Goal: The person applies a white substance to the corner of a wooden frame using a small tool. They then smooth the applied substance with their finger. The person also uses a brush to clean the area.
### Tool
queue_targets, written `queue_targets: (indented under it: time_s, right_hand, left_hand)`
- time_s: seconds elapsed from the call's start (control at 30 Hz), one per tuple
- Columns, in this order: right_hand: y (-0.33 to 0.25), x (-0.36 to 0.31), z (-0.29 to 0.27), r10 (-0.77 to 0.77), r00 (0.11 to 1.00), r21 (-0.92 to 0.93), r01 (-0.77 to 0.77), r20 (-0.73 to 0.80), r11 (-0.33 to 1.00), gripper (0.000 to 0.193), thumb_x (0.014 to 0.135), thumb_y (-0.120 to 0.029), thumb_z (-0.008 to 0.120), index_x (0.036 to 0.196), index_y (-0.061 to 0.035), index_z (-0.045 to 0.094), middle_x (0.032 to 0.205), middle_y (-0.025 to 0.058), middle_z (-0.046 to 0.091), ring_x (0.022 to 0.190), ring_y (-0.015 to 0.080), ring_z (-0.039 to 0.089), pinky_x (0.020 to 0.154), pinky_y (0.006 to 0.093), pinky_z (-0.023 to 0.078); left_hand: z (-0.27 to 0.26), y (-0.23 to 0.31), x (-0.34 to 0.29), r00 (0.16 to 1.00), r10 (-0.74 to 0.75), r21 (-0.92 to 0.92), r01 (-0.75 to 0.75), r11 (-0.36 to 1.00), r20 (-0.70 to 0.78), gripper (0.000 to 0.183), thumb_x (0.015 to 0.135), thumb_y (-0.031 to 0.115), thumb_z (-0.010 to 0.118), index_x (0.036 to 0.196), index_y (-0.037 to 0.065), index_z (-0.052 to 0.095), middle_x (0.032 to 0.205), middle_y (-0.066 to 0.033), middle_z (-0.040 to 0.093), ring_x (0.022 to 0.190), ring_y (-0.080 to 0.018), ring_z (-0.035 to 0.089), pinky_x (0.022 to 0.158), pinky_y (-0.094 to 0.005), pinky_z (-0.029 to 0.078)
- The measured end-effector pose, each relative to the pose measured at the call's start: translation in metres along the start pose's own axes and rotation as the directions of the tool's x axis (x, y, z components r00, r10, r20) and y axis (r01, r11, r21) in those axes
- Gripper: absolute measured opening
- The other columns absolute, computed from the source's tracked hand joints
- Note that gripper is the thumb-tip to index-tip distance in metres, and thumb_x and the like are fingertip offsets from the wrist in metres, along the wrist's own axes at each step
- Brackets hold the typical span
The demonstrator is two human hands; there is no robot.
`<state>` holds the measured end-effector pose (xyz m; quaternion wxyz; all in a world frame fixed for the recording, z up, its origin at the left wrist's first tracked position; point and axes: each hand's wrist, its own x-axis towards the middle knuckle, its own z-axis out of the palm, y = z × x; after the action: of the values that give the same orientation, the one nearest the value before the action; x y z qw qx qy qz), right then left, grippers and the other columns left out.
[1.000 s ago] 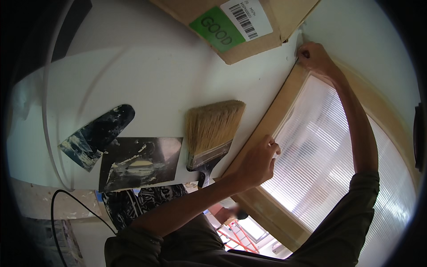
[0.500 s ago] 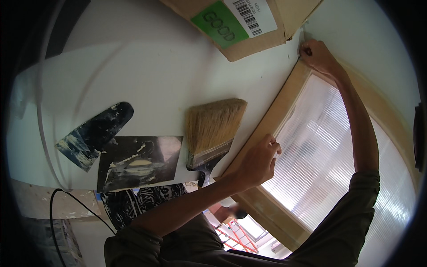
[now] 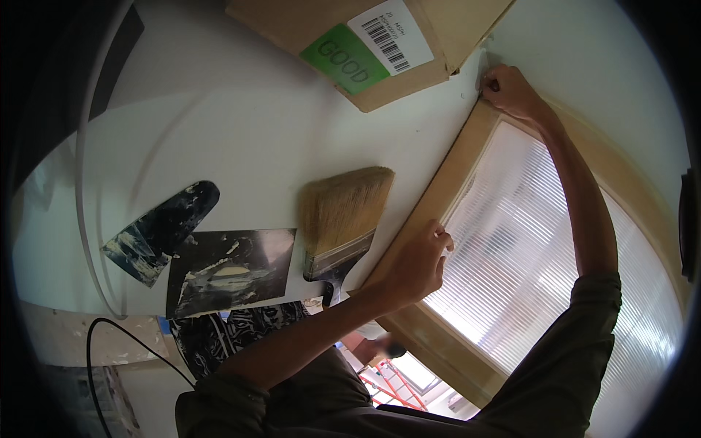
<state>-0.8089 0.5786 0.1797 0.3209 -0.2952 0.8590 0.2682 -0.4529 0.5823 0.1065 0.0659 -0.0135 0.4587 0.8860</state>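
My right hand [image 3: 511, 91] is closed at the far corner of a wooden frame [image 3: 447, 171], where the frame meets the white wall. What its fingers pinch, if anything, is hidden. Nearer to me, my left hand [image 3: 415, 266] rests on the frame's left bar with fingers curled in and pressed together by the inner edge. Any small thing in them cannot be made out. Inside the frame sits a translucent ribbed panel [image 3: 522, 226], bright with light. Left of the frame, a wide flat paintbrush [image 3: 345, 208] with tan bristles lies on a white surface [image 3: 248, 139].
Left of the brush lie a square metal plate [image 3: 232, 274] smeared with filler and a dark, filler-stained scraper [image 3: 164, 233]. A cardboard box [image 3: 292, 25] with a green label stands at the back. A black cable [image 3: 90, 365] loops lower left. Below shows a red ladder [image 3: 394, 387].
My view has shifted slightly, so the box, brush and scraper appear a little lower. Both hands keep about the same places on the frame, with their fingers still curled.
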Motion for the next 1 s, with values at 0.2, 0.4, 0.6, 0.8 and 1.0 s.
queue_targets:
  time_s: [0.2,0.4,0.6,0.8,1.0]
  right_hand:
    - [0.007,-0.007,0.012,-0.007,0.997,0.014,0.008,-0.079,1.000,0.018,0.080,-0.010,0.066,0.083,0.0067,0.069,0.069,0.0208,0.067,0.064,0.0320,0.066,0.066,0.0413,0.052]
    - [0.004,-0.016,0.025,-0.052,0.993,0.016,0.054,-0.108,0.998,0.020,0.083,-0.012,0.065,0.084,0.0066,0.069,0.072,0.0213,0.068,0.063,0.0305,0.066,0.064,0.0387,0.052]
    - [0.009,-0.017,0.010,0.050,0.988,0.011,-0.049,-0.143,0.999,0.020,0.086,-0.013,0.064,0.088,0.0064,0.071,0.076,0.0218,0.069,0.065,0.0319,0.068,0.066,0.0414,0.053]
    - [0.006,-0.014,0.017,0.108,0.984,0.063,-0.100,-0.139,0.993,0.022,0.088,-0.013,0.064,0.093,0.0069,0.070,0.076,0.0219,0.070,0.066,0.0317,0.070,0.067,0.0413,0.054]
    - [0.019,-0.021,0.005,0.106,0.994,0.215,-0.098,-0.023,0.972,0.021,0.093,-0.015,0.065,0.095,0.0052,0.072,0.077,0.0137,0.071,0.064,0.0199,0.067,0.062,0.0332,0.054]
  left_hand:
    - [0.000,0.001,0.000,1.000,0.004,0.026,-0.004,1.000,-0.001,0.023,0.083,-0.009,0.066,0.104,0.001,0.061,0.111,-0.0140,0.055,0.092,-0.0305,0.067,0.081,-0.0401,0.056]
    - [0.000,-0.001,-0.002,0.999,0.028,0.044,-0.027,0.999,-0.017,0.022,0.083,-0.009,0.067,0.102,0.001,0.060,0.111,-0.0137,0.055,0.090,-0.0301,0.067,0.080,-0.0406,0.055]
    - [0.001,-0.002,0.002,0.999,0.023,0.055,-0.024,0.998,0.026,0.022,0.083,-0.009,0.066,0.102,0.002,0.060,0.111,-0.0131,0.055,0.089,-0.0281,0.067,0.079,-0.0395,0.055]
    - [-0.002,-0.002,0.000,0.999,0.027,0.055,-0.028,0.998,0.025,0.023,0.083,-0.009,0.065,0.102,0.001,0.060,0.110,-0.0130,0.055,0.089,-0.0277,0.067,0.079,-0.0390,0.055]
    - [0.000,-0.002,0.000,0.999,0.028,-0.023,-0.028,0.999,0.018,0.021,0.085,-0.009,0.065,0.103,0.000,0.061,0.108,-0.0129,0.057,0.087,-0.0252,0.068,0.079,-0.0365,0.056]
